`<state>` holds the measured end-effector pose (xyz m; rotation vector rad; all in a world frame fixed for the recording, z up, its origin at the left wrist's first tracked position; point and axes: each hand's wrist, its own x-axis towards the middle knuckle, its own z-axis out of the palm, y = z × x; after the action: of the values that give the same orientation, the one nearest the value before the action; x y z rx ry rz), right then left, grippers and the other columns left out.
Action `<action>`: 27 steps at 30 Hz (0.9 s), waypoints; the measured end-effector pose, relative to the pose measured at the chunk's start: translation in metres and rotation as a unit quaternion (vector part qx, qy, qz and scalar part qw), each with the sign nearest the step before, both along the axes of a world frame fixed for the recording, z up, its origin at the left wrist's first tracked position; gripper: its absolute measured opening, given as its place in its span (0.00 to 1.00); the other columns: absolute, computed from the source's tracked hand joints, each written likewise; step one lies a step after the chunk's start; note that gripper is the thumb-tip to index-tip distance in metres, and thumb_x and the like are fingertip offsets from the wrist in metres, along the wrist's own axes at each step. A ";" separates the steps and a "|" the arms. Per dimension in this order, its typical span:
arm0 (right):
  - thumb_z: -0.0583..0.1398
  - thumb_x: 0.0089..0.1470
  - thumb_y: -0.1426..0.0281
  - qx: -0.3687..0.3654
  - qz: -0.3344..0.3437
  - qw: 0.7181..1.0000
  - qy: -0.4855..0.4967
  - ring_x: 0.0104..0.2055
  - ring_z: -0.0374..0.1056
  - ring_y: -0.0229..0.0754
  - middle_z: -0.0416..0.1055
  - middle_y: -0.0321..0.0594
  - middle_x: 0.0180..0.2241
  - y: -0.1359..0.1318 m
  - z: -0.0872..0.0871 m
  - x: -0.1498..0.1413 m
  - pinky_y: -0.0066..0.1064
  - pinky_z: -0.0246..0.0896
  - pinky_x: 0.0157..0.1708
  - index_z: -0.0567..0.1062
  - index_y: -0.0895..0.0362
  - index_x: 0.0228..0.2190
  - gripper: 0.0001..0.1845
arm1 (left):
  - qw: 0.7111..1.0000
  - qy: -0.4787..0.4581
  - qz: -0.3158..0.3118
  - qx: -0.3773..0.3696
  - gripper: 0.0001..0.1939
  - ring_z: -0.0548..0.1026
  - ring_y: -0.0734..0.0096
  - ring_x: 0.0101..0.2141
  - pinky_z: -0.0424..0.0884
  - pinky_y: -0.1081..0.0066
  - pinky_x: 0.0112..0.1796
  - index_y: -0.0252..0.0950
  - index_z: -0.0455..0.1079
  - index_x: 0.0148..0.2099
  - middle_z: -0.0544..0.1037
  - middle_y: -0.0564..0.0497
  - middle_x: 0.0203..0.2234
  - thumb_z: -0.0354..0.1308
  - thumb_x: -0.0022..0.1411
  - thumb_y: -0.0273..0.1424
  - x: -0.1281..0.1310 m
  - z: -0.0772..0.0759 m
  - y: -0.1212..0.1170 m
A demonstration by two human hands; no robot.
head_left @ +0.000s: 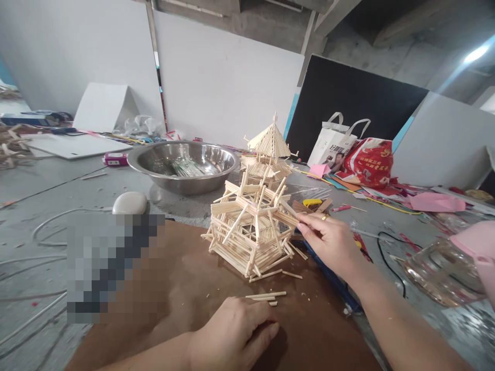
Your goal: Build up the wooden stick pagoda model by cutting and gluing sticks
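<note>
A model tower of pale wooden sticks [253,234] stands upright on a brown board [185,278], its many-sided frame open at the top. My right hand [332,242] reaches to its right side, thumb and fingers pinched at the end of a flat panel of sticks [285,217] along the upper edge. A ring is on one of its fingers. In front of the model, my left hand [235,332] rests low over the board with fingers curled in; whatever they hold is hidden. Just beyond it lie a few loose sticks [266,297].
Behind the model stands a second stick piece with a pointed roof [270,141]. A steel basin [185,170] sits at the back left. Right of the board are a yellow-handled cutter [312,203], a clear jug [436,278] and a black cable [390,242]. A white rounded device [129,204] lies left.
</note>
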<state>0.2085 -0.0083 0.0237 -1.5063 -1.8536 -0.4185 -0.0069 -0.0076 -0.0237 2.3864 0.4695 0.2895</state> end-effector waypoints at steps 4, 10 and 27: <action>0.54 0.49 0.69 -0.026 -0.037 0.998 0.038 0.28 0.69 0.38 0.74 0.40 0.32 -0.002 0.006 0.010 0.28 0.64 0.31 0.73 0.59 0.37 0.14 | 1.000 -0.010 -0.004 0.015 0.11 0.67 0.80 0.24 0.60 0.82 0.26 0.36 0.64 0.31 0.72 0.54 0.24 0.41 0.60 0.30 0.000 -0.001 0.001; 0.52 0.49 0.67 -0.118 -0.086 0.987 0.060 0.30 0.69 0.39 0.74 0.38 0.30 0.005 0.004 0.025 0.28 0.61 0.31 0.74 0.55 0.32 0.12 | 0.997 -0.024 -0.013 0.065 0.11 0.67 0.79 0.24 0.60 0.81 0.26 0.35 0.62 0.30 0.71 0.53 0.23 0.41 0.60 0.29 -0.002 -0.005 0.001; 0.53 0.47 0.64 -0.356 -0.025 0.934 0.027 0.28 0.65 0.38 0.73 0.37 0.27 -0.022 -0.032 0.004 0.26 0.50 0.26 0.74 0.54 0.26 0.11 | 0.964 -0.042 -0.021 0.262 0.10 0.65 0.77 0.22 0.57 0.78 0.23 0.35 0.61 0.28 0.69 0.52 0.21 0.42 0.60 0.27 -0.005 0.001 0.007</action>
<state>0.2130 -0.0300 -0.0085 -2.0004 -2.0316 0.3216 -0.0124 -0.0006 -0.0224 2.8767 0.3303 0.5506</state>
